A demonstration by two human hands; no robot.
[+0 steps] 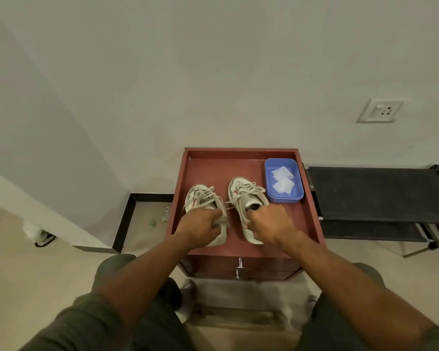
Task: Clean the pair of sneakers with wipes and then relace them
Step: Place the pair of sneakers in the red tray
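Sneakers: 2, pale w/ red marks, laces in, side by side on red cabinet top (307,219), toes toward wall. Left sneaker (205,202) gripped at heel end by left hand (197,228), fingers curled over collar. Right sneaker (243,196) held by right hand (269,224), fingers curled at the opening, tips hidden. Just right of shoes, blue tray (270,196) w/ 2 white wipes (283,179) inside. Black rack (375,193) beside cabinet on right. Wall socket (380,111) above it.

Beige red-accented sneakers (228,206), blue tray (283,180), white wipes (283,179).
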